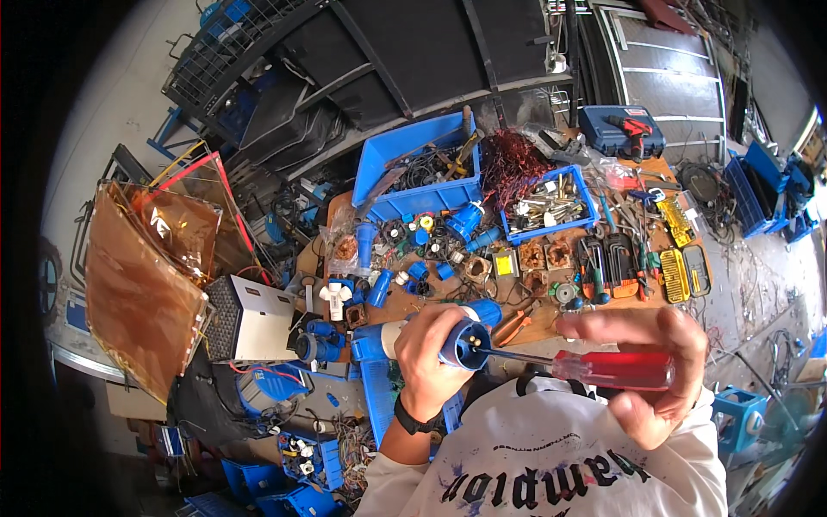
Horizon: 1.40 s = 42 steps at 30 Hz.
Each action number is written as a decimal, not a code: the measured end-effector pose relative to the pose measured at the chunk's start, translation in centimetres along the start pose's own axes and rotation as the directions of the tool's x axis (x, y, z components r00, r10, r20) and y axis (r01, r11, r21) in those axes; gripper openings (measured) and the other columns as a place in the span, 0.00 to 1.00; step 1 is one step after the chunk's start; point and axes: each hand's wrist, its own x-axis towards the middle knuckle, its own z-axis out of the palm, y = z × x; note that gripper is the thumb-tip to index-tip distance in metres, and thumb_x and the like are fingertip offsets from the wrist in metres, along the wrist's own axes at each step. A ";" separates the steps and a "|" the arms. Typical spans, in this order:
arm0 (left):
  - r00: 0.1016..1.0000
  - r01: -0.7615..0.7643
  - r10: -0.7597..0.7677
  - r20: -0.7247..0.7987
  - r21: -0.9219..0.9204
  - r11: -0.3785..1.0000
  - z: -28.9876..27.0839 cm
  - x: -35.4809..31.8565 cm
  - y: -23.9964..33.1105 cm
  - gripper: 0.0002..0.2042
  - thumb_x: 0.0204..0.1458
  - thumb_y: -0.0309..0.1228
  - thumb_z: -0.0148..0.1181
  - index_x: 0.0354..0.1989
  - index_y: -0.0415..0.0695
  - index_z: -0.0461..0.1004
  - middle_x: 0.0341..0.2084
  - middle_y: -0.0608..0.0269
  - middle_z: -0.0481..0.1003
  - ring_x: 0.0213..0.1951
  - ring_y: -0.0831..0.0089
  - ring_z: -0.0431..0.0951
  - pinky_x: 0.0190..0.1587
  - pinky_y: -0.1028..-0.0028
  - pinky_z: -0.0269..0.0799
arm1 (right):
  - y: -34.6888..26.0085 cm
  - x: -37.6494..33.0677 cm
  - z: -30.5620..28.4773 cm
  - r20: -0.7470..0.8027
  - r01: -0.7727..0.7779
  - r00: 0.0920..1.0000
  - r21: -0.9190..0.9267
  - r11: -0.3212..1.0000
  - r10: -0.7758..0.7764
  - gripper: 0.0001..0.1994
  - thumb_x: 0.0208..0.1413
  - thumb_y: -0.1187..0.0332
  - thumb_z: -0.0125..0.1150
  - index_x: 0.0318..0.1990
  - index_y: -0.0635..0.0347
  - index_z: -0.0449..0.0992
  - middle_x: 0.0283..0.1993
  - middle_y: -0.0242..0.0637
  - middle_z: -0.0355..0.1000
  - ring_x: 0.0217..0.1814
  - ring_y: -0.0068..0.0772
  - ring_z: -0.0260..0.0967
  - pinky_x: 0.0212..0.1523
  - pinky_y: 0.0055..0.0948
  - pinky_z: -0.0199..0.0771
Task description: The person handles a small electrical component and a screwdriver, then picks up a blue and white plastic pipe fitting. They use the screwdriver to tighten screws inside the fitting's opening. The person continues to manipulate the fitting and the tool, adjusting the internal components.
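My left hand (pixel 424 351) is closed around a short blue industrial plug (pixel 463 343), its open end turned toward the right and metal contacts showing inside. A screwdriver (pixel 610 370) with a clear red handle reaches into that opening with its thin shaft; the tip is hidden. Around the handle is my right hand (pixel 668 366), index finger stretched above it, thumb below, the handle's end near the palm. Just left of my left hand is a blue and white tubular piece (pixel 372 342); whether it joins the plug cannot be made out.
A wooden table (pixel 564 326) carries blue plug parts, pliers (pixel 514 324) and clamps. Behind stand a blue bin (pixel 422 202) of cables, a blue tray (pixel 551 207) of metal parts, and a red drill (pixel 636 129) on a case. Crates of parts sit low at the left.
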 end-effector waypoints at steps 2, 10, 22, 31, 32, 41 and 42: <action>1.000 -0.008 0.008 0.009 0.000 1.000 -0.1 0.1 0.1 0.21 0.35 0.21 0.73 0.41 0.41 0.75 0.32 0.54 0.78 0.31 0.57 0.80 0.33 0.65 0.74 | -0.3 0.3 -0.9 0.044 0.028 0.999 -0.195 0.980 -0.019 0.34 0.50 0.63 0.72 0.63 0.58 0.62 0.53 0.57 0.66 0.57 0.53 0.69 0.54 0.48 0.73; 1.000 0.025 -0.025 0.003 0.010 1.000 0.3 0.0 -0.4 0.21 0.35 0.22 0.74 0.41 0.41 0.75 0.31 0.54 0.78 0.31 0.57 0.80 0.33 0.65 0.75 | -0.2 0.1 -0.3 -0.088 -0.036 0.995 0.005 0.999 0.037 0.22 0.54 0.75 0.67 0.56 0.61 0.68 0.50 0.50 0.71 0.51 0.50 0.74 0.52 0.47 0.75; 1.000 0.023 -0.023 0.000 0.012 1.000 0.3 0.4 -0.8 0.21 0.35 0.22 0.74 0.41 0.41 0.75 0.31 0.54 0.78 0.31 0.57 0.80 0.33 0.65 0.75 | -0.2 0.9 -0.8 -0.035 0.004 0.999 -0.206 0.979 -0.011 0.15 0.55 0.81 0.63 0.50 0.59 0.74 0.48 0.51 0.69 0.49 0.53 0.75 0.45 0.42 0.80; 1.000 0.031 -0.031 0.000 0.014 0.999 0.2 0.3 -0.7 0.21 0.34 0.21 0.73 0.41 0.41 0.75 0.32 0.54 0.78 0.32 0.57 0.80 0.33 0.65 0.75 | 1.3 1.2 -0.8 -0.006 0.077 0.997 -0.222 0.972 -0.080 0.37 0.50 0.68 0.72 0.65 0.60 0.57 0.52 0.56 0.67 0.49 0.46 0.72 0.42 0.37 0.77; 0.999 0.032 -0.032 -0.001 0.019 0.999 0.2 0.2 -0.7 0.21 0.34 0.21 0.73 0.41 0.41 0.75 0.32 0.54 0.78 0.32 0.57 0.80 0.33 0.65 0.75 | 1.5 1.2 -1.1 0.014 0.096 0.995 -0.270 0.958 -0.096 0.38 0.48 0.66 0.75 0.65 0.59 0.58 0.49 0.53 0.68 0.45 0.42 0.71 0.40 0.33 0.75; 0.999 0.050 -0.050 0.001 0.023 0.999 0.0 -0.1 -0.6 0.21 0.35 0.21 0.74 0.40 0.41 0.75 0.32 0.53 0.78 0.31 0.57 0.80 0.33 0.66 0.75 | 0.6 0.9 -0.9 0.080 -0.021 0.997 0.009 1.000 0.020 0.28 0.57 0.84 0.50 0.66 0.60 0.56 0.54 0.61 0.69 0.57 0.59 0.71 0.55 0.55 0.73; 0.999 0.046 -0.046 -0.002 0.018 0.999 0.0 -0.1 -0.5 0.21 0.34 0.21 0.74 0.40 0.41 0.75 0.32 0.53 0.78 0.31 0.57 0.80 0.33 0.66 0.75 | 0.7 0.9 -0.8 0.081 -0.003 0.997 -0.020 1.000 0.005 0.27 0.58 0.83 0.51 0.66 0.60 0.57 0.55 0.61 0.68 0.58 0.59 0.71 0.56 0.55 0.73</action>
